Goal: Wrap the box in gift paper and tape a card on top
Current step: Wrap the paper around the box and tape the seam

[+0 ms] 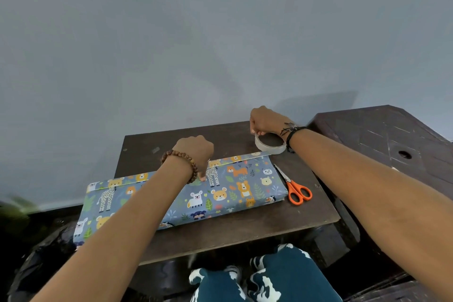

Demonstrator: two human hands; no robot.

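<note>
A long flat box (235, 189) wrapped in blue gift paper with cartoon animals lies across the dark wooden table (245, 230). Its left end hangs past the table's left edge. My left hand (195, 152) is curled, with a fingertip pressing down on the paper near the box's far edge. My right hand (264, 121) pinches the rim of a clear tape roll (269, 148) that sits on the table just behind the box's right end. No card is in view.
Orange-handled scissors (295, 190) lie on the table to the right of the box. A dark piece of furniture with a hole in its top (392, 144) stands at the right. A grey wall rises directly behind the table. My patterned trousers (269, 279) show below.
</note>
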